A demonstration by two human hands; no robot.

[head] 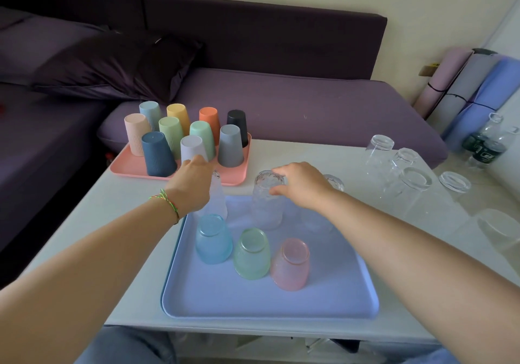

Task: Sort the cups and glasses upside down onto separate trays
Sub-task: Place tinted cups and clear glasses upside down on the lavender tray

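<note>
1. Glasses are split between two spots: six stand upside down on the blue tray, the rest wait off it on the white table.
2. Front row on the blue tray, left to right: blue glass, green glass, pink glass, close together, all base-up.
3. Behind them, the left hand wraps a clear ribbed glass at the tray's far-left corner, fingers curled round its upper part.
4. The right hand pinches the upturned base of a textured clear glass in the tray's back row, thumb and fingers closed on it.
5. A third clear glass peeks out behind the right wrist, mostly hidden by the forearm.
6. Beyond the blue tray's far-left corner sits the pink tray, packed with ten coloured cups, all upside down.
7. Right of the blue tray, loose clear glasses stand clustered on the table, some base-up.
8. Further right of them, two plastic bottles and rolled mats sit by the wall; a purple sofa runs behind the table.
</note>
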